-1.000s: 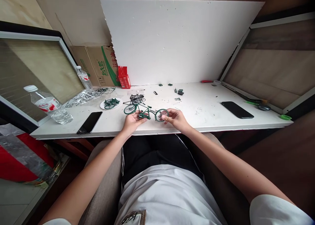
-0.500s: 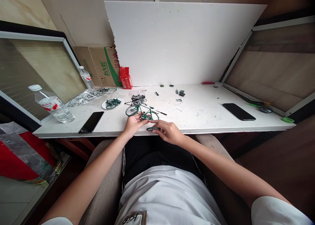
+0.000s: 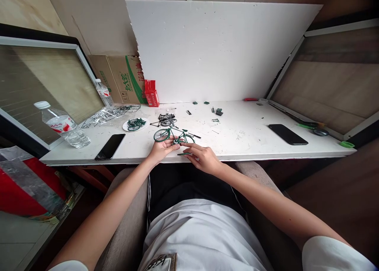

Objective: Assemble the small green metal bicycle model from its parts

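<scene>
A small green model bicycle [image 3: 161,135] is held up above the front of the table, its handlebar end to the left. My left hand [image 3: 161,150] is closed on its lower frame, with thumb and fingers near the crank. My right hand [image 3: 206,159] is on the right, its index fingertip at the lower middle of the bicycle. Between that hand's lower fingers is a thin green piece [image 3: 182,154], seen edge-on, apart from the bicycle. Fingers hide some of the lower frame. Behind the bicycle lies a cluster of dark model parts [image 3: 164,120].
A white plate [image 3: 143,127] with green model parts is at the left, near a black phone [image 3: 110,146] and a water bottle [image 3: 66,128]. Loose green pieces [image 3: 219,111] lie farther back. Another phone [image 3: 288,134] lies at the right. A white board [image 3: 225,51] stands behind.
The bicycle has shifted slightly right and tilted in my left hand. The green piece in my right hand has turned from a visible round outline to edge-on.
</scene>
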`<act>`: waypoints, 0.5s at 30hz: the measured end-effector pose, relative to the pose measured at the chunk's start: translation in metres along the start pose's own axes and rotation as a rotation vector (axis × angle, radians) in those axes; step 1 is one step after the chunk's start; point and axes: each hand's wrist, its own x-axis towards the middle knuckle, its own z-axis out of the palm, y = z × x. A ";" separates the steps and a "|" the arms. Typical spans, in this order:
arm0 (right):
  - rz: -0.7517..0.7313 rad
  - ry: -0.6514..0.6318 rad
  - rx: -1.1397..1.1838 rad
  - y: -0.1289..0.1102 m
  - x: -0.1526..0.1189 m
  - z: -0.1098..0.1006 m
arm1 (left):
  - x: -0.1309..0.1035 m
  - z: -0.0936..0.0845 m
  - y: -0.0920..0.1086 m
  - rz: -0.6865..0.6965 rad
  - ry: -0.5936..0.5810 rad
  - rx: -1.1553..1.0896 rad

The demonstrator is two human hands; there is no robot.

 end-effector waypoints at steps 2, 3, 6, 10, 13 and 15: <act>0.003 -0.001 -0.023 -0.001 0.000 0.000 | 0.001 0.001 -0.001 0.011 0.029 0.001; 0.006 0.000 -0.030 -0.002 0.000 0.000 | 0.001 0.001 -0.001 0.017 0.040 0.001; 0.021 0.011 -0.005 -0.001 -0.001 0.003 | 0.001 0.003 -0.002 0.026 0.048 -0.002; 0.065 0.033 0.180 0.002 -0.002 0.007 | 0.001 0.003 -0.001 0.018 0.032 -0.011; 0.075 0.046 0.290 0.004 -0.001 0.009 | 0.000 0.003 -0.001 0.029 0.042 -0.005; 0.074 0.049 0.303 0.003 -0.001 0.009 | 0.000 0.003 -0.001 0.037 0.048 0.000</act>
